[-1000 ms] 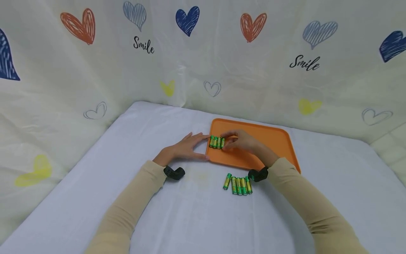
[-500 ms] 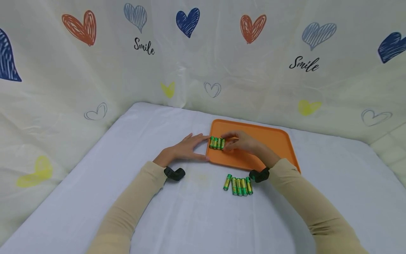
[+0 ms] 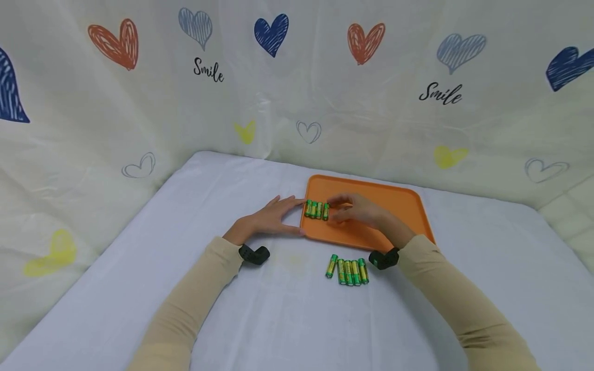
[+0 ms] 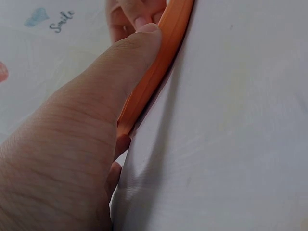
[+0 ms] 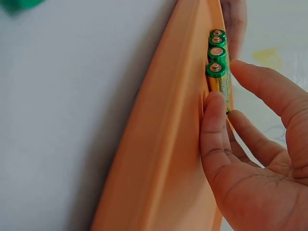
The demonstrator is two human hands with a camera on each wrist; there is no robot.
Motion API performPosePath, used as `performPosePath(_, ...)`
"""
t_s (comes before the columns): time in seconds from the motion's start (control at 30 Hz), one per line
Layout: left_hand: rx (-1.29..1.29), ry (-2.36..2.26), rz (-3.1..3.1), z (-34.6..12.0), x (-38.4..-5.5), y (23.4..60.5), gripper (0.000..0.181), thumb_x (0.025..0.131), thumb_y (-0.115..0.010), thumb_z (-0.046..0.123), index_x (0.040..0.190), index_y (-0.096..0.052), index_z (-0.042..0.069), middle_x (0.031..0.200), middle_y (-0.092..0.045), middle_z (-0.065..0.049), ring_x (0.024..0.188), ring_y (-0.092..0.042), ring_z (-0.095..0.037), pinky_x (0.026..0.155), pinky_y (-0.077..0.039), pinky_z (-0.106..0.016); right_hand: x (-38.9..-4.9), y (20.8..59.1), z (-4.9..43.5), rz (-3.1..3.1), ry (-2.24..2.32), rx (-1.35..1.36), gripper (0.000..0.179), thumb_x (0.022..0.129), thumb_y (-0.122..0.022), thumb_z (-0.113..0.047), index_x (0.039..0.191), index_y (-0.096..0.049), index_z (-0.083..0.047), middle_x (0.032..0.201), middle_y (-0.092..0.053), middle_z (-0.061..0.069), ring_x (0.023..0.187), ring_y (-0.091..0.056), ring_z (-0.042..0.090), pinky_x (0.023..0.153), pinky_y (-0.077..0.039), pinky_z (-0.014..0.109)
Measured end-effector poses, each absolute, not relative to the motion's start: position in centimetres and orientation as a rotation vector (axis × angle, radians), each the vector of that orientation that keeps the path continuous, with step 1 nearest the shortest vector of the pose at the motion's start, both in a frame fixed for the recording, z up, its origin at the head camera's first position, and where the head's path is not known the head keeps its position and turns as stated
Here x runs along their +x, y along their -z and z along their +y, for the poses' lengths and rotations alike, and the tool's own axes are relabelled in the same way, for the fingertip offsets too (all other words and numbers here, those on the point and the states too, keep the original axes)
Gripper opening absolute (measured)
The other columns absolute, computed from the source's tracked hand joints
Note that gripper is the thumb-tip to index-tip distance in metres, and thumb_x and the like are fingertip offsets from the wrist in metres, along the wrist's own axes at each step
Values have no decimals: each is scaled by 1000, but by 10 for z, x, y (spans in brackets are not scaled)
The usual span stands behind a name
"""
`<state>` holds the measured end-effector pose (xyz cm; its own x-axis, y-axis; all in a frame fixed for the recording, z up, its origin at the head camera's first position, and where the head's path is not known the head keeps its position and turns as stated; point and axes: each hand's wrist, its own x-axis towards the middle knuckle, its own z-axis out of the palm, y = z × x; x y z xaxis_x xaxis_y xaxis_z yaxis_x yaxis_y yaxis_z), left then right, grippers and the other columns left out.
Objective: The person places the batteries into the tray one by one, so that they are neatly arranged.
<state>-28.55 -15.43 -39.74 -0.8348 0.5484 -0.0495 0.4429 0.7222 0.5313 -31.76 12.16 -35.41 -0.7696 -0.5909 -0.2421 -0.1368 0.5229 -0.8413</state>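
Observation:
In the head view several green-and-yellow batteries [image 3: 317, 209] stand in a row at the left end of the orange tray [image 3: 390, 198]. My right hand [image 3: 362, 209] is over the tray, its fingertips at the rightmost battery [image 5: 217, 72]. In the right wrist view thumb and fingers lie loosely bent beside that battery, not closed around it. A narrow gap parts it from the others. My left hand [image 3: 269, 217] rests at the tray's left edge, thumb and fingers spread. In the left wrist view its thumb [image 4: 137, 45] touches the orange rim.
On the white cloth in front of the tray lie several more batteries [image 3: 349, 271], one [image 3: 331, 266] a little apart on the left. Black wrist cameras [image 3: 254, 254] sit under both wrists. A curtain [image 3: 278, 93] printed with hearts hangs behind the table.
My right hand has drawn slightly to the right, and its fingers cover less of the rightmost battery, which stays on the tray. My left hand has kept its place.

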Motion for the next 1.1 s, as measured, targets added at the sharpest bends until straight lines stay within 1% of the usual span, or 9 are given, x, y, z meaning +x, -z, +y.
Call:
performPosePath(0.2, 801, -773, 2725, -155, -286, 399, 92, 84, -65, 61, 157, -21, 24, 162, -20, 2, 151, -7, -14, 121, 7, -37, -316, 354, 125, 2253, 1205, -537, 56, 93, -66, -12, 143, -44, -3, 144, -43, 17, 121, -48, 32, 106, -42, 43)
performPosePath(0.47, 810, -773, 2723, -155, -287, 401, 93, 84, -64, 62, 157, -21, 25, 162, -20, 3, 150, -7, -14, 121, 7, -37, -315, 356, 123, 2271, 1209, -533, 57, 92, -67, -12, 143, -44, -3, 142, -46, 17, 130, -40, 33, 112, -34, 47)
performPosePath(0.6, 807, -778, 2722, -155, -286, 400, 93, 84, -65, 61, 157, -21, 24, 162, -20, 3, 150, -6, -14, 121, 7, -37, -315, 356, 123, 2275, 1206, -536, 57, 92, -67, -12, 144, -44, -3, 142, -46, 18, 130, -41, 33, 112, -34, 48)
performPosePath(0.73, 801, -775, 2722, -155, -286, 399, 93, 84, -65, 62, 157, -21, 24, 162, -20, 2, 151, -6, -14, 121, 7, -38, -315, 355, 123, 2263, 1215, -539, 58, 92, -67, -12, 144, -43, -2, 142, -47, 18, 128, -43, 32, 108, -39, 43)
performPosePath(0.93, 794, -776, 2720, -153, -286, 399, 94, 83, -64, 64, 157, -20, 25, 162, -19, 1, 151, -6, -15, 121, 7, -38, -312, 355, 129, 2252, 1210, -531, 60, 91, -69, -12, 144, -43, -3, 142, -47, 17, 126, -45, 30, 98, -45, 33)
performPosePath(1.1, 782, -766, 2727, -153, -286, 399, 93, 83, -63, 65, 157, -20, 26, 162, -19, 1, 151, -6, -15, 122, 6, -38, -307, 354, 136, 2250, 1214, -532, 61, 92, -68, -14, 145, -42, -2, 143, -46, 17, 126, -45, 30, 95, -46, 31)
